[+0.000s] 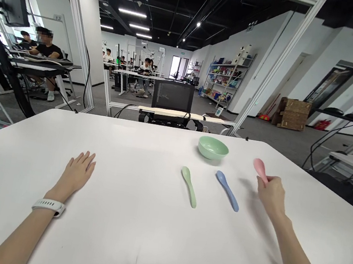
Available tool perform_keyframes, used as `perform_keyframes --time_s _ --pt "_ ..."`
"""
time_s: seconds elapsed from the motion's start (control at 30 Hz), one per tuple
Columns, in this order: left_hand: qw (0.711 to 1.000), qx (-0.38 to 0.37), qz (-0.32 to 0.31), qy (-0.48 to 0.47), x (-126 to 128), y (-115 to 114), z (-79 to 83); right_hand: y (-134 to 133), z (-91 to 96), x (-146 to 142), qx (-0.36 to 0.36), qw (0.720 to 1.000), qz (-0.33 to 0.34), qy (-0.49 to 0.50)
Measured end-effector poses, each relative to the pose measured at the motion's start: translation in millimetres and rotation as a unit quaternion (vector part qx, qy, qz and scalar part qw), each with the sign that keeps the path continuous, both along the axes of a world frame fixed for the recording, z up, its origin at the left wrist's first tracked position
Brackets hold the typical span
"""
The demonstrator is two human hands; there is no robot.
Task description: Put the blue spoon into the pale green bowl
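My right hand (pixel 272 195) is closed around the handle of a pink spoon (pixel 259 167), whose bowl sticks up and away from me above the white table (pixel 133 232). A blue spoon (pixel 227 190) lies flat just left of that hand, and a green spoon (pixel 189 186) lies further left. A light green bowl (pixel 213 148) stands behind the spoons near the far edge. My left hand (pixel 76 173) rests flat on the table at the left, fingers stretched out, holding nothing. A white watch band sits on its wrist.
A dark monitor (pixel 172 96) and a metal frame (pixel 77 36) stand behind the table's far edge. Other people sit at desks at the back left and centre. Shelving (pixel 228 75) lines the far right wall, with a cardboard box (pixel 291 113) on the floor.
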State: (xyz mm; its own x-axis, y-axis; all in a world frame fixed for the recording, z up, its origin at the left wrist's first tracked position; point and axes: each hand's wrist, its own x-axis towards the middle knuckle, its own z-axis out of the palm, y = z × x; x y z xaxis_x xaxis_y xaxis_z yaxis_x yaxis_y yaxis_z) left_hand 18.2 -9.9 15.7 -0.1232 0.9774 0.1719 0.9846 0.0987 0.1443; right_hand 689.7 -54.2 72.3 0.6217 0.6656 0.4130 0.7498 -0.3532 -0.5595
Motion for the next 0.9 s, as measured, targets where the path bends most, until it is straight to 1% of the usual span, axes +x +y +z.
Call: perform_keyframes --time_s 0.03,0.1,0.17,0.23,0.27,0.33,0.43,0.53,0.6,0.7,0.73,0.83,0.9 --pt "1.000 0.000 0.001 0.001 0.7 -0.4 0.6 0.1 4.4 -18.0 0.008 0.999 0.025 0.037" --pt "1.000 0.000 0.002 0.003 1.4 -1.0 1.4 -1.1 9.5 -59.7 -0.004 0.992 0.084 0.093" --pt "1.000 0.001 0.004 0.004 1.1 -1.2 1.2 -6.0 9.5 -103.4 -0.030 0.978 0.180 0.097" --pt "1.000 0.005 0.002 0.003 -0.2 -1.0 0.2 -15.0 5.8 -141.9 -0.066 0.960 0.260 0.086" --pt "1.000 0.008 -0.002 0.002 -1.2 -0.7 -0.6 -20.3 3.4 -157.8 -0.091 0.952 0.278 0.091" --pt "1.000 0.016 -0.011 -0.001 -3.3 0.1 -2.4 -30.7 -1.5 -181.3 -0.145 0.942 0.288 0.097" --pt "1.000 0.022 -0.018 -0.006 -6.0 1.5 -5.2 -38.6 -6.2 -196.0 -0.197 0.936 0.278 0.093" --pt "1.000 0.019 -0.018 -0.009 -7.5 2.7 -7.6 -32.9 -3.4 -186.0 -0.186 0.936 0.284 0.088" --pt "1.000 0.016 -0.016 -0.008 -8.1 3.3 -8.7 -24.5 4.2 -165.1 -0.150 0.946 0.274 0.082" --pt "1.000 0.015 -0.013 -0.006 -8.7 3.9 -9.4 -14.9 21.6 -116.1 -0.084 0.968 0.226 0.071" --pt "1.000 0.014 -0.012 -0.006 -8.9 4.1 -9.4 -14.1 27.5 -97.2 -0.074 0.975 0.199 0.064" --pt "1.000 0.014 -0.014 -0.009 -9.3 4.1 -8.7 -18.6 39.4 -42.3 -0.068 0.990 0.110 0.050" --pt "1.000 0.018 -0.016 -0.013 -9.5 4.0 -8.3 -23.5 40.5 -12.2 -0.086 0.993 0.058 0.053"
